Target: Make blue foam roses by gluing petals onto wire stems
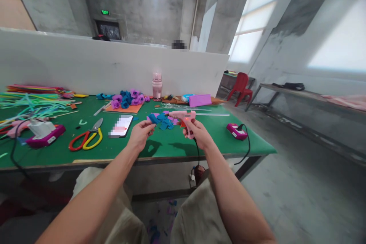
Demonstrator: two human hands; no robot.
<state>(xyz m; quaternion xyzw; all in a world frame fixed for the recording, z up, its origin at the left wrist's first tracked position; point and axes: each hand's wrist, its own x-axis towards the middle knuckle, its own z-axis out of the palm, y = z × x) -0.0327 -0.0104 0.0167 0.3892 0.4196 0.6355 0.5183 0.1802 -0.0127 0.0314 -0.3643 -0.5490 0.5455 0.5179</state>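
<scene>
Blue paper piece (153,118) x1 pinched in L fingers (147,123); glue gun (180,114) x1 clamped in R fingers (195,123).

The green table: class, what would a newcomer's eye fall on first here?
Probably the pink glue gun in the right hand, near the table's middle, beside blue and purple pieces. Next, perhaps, the purple and blue paper-like flowers farther back, and the red-and-yellow-handled scissors at the left.
</scene>
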